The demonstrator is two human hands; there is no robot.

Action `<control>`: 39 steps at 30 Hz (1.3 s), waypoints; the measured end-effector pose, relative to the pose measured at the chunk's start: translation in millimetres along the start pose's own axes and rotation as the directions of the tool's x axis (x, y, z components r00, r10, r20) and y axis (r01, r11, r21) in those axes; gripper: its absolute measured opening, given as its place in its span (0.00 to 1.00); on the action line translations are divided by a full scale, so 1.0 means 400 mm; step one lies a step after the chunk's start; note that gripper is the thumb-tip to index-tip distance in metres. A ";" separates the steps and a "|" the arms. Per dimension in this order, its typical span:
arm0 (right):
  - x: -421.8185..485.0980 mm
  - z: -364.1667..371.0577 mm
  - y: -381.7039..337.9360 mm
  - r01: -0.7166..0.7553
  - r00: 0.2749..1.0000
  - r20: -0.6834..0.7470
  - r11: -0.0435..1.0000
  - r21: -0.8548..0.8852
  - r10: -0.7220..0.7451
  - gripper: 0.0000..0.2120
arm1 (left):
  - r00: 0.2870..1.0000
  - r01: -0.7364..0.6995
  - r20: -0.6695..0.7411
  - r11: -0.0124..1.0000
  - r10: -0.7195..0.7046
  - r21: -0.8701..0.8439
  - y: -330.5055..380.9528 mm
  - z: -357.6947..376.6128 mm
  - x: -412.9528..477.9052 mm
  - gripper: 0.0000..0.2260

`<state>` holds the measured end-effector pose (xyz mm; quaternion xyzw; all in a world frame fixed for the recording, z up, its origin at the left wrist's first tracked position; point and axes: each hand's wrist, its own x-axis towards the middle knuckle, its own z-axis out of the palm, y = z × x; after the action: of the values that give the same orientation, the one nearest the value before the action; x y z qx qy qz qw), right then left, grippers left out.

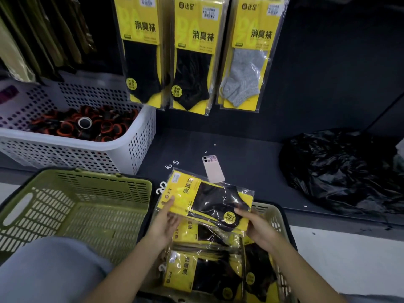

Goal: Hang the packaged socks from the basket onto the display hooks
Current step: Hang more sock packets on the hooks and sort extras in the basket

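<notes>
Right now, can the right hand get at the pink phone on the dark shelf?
Probably not yet: the right hand grips the yellow-and-black sock packs, held just in front of the pink phone.

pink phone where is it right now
Head view, centre: the pink phone lies on the dark shelf, just beyond the held sock packs, right of the white basket.

Shop, hung sock packs (192,53), stock baskets (135,136)
</notes>
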<state>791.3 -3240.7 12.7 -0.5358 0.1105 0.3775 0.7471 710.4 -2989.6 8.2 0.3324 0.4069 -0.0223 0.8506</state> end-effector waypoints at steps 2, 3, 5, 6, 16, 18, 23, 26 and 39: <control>-0.017 0.021 -0.016 0.040 0.999 0.024 0.999 0.011 -0.040 0.26 | 0.996 -0.047 0.075 0.999 0.046 0.015 0.029 0.037 -0.021 0.34; -0.025 0.030 -0.019 0.052 0.998 0.043 0.999 0.015 -0.052 0.26 | 0.992 -0.058 0.115 0.998 0.054 0.034 0.036 0.057 -0.035 0.33; -0.039 0.047 -0.023 0.064 0.994 0.083 0.998 0.027 -0.066 0.26 | 0.976 -0.076 0.211 0.996 0.063 0.055 0.041 0.097 -0.067 0.25; -0.045 0.054 -0.025 0.069 0.993 0.096 0.998 0.016 -0.070 0.26 | 0.967 -0.100 0.241 0.993 0.083 0.062 0.041 0.116 -0.078 0.20; -0.118 0.142 -0.244 0.463 0.841 -0.082 0.790 -0.402 -0.535 0.20 | 0.751 -0.660 0.396 0.585 0.528 0.471 0.194 0.292 -0.191 0.10; -0.138 0.190 -0.298 0.548 0.796 -0.051 0.754 -0.363 -0.603 0.13 | 0.722 -0.692 0.434 0.556 0.540 0.460 0.212 0.327 -0.209 0.11; -0.174 0.261 -0.385 0.671 0.699 -0.067 0.685 -0.283 -0.712 0.11 | 0.663 -0.747 0.555 0.502 0.503 0.436 0.252 0.400 -0.243 0.12; -0.181 0.269 -0.439 0.688 0.681 -0.087 0.676 -0.265 -0.727 0.11 | 0.660 -0.738 0.608 0.532 0.442 0.415 0.306 0.429 -0.260 0.07; -0.144 0.304 -0.748 0.750 0.481 -0.184 0.511 -0.420 -0.857 0.07 | 0.481 -0.876 0.395 0.413 0.783 0.250 0.563 0.478 -0.289 0.04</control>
<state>926.6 -3201.2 308.8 -0.6845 -0.0732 -0.1183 0.7157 832.1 -2953.0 298.9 0.6596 0.0764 0.2811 0.6928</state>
